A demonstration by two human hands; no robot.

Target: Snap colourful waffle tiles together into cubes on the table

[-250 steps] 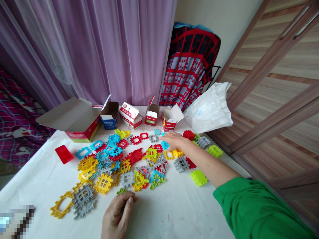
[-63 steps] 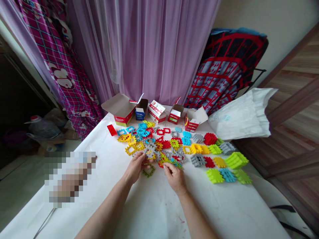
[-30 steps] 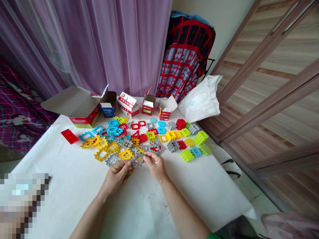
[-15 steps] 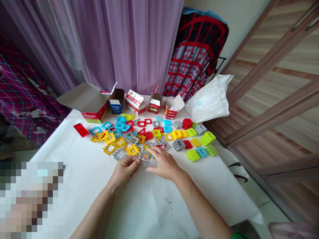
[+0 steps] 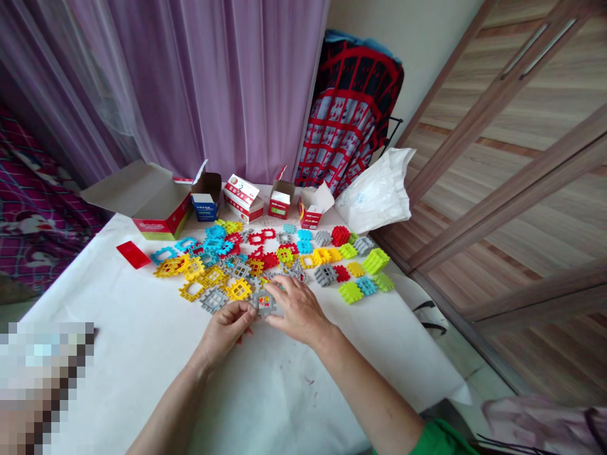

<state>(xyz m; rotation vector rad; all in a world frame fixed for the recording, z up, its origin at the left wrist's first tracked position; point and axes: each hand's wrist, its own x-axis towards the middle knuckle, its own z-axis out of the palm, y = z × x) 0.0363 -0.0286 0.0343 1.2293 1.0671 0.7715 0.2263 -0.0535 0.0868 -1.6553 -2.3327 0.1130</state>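
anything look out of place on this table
The flat red rectangular piece lies apart from the lattice blocks and looks solid, without their openings, so it stands out on the white table cover.

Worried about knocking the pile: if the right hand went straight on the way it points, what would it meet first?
Probably the grey plastic waffle block between the right hand and the left hand, seemingly already at its edge, though depth is unclear.
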